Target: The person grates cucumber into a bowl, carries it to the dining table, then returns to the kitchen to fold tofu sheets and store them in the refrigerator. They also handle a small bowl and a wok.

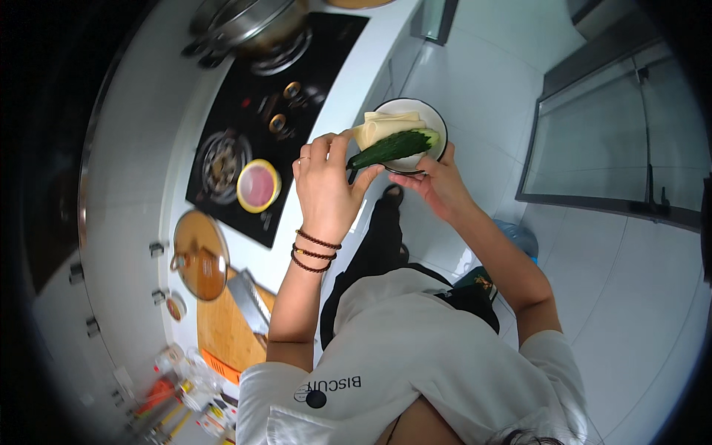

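A white plate or shallow bowl (437, 119) with a dark rim is held up beside the counter. On it are folded pale yellow sheets, possibly tofu skin (389, 127), and a dark green cucumber piece (392, 149) with a pale cut end. My right hand (436, 183) grips the plate at its lower right, thumb over the rim. Beaded bracelets circle the wrist of my left hand (328, 172), which is at the plate's left side. Its fingertips meet the edge of the sheets, and its thumb is near the cucumber's dark end. Its exact grip is hidden.
On the black gas hob (328, 55) are a steel pot (250, 28) and a yellow-rimmed bowl (259, 186). A glass lid (200, 256), a cleaver (249, 303) and a wooden cutting board (222, 334) are on the counter at left. A blue water bottle (517, 239) stands on the floor.
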The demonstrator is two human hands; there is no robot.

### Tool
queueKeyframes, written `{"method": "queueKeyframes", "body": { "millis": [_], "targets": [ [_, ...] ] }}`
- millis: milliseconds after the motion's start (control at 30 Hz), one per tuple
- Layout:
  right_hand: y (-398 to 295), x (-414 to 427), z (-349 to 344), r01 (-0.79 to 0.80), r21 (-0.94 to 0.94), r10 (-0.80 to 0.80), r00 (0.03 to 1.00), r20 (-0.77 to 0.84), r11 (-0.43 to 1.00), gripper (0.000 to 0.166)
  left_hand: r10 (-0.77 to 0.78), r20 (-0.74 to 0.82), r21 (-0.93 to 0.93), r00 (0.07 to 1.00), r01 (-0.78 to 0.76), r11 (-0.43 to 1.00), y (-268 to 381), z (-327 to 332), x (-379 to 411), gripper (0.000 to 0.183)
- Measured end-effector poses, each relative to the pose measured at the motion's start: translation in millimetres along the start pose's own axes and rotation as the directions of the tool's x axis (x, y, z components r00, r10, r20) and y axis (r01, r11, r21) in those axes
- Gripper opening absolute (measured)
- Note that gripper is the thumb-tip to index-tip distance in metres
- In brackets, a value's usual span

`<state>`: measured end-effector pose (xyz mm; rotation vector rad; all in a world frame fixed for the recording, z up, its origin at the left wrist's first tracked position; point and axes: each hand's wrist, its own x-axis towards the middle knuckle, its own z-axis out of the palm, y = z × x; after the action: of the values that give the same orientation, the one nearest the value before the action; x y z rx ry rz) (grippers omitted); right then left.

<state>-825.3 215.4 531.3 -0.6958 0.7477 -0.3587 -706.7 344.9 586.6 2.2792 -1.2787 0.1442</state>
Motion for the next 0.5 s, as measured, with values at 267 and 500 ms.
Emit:
{"method": "queueKeyframes", "body": {
  "millis": [267, 500],
  "targets": [
    [-125, 95, -63, 0.125, 0.002, -0.125, 0.989, -0.084, 0.992, 0.053, -0.122, -0.033, -0.553, 0.992, 0.083, 0.829, -2, 96, 136, 0.049],
    [-205, 159, -86, 0.11, -0.017, -0.111, 0.989, -0.096, 0.994, 0.054, -0.827, 0.495, -0.81, 0.266, 0.485, -0.329, -84, 173, 37, 0.028]
  ]
}}
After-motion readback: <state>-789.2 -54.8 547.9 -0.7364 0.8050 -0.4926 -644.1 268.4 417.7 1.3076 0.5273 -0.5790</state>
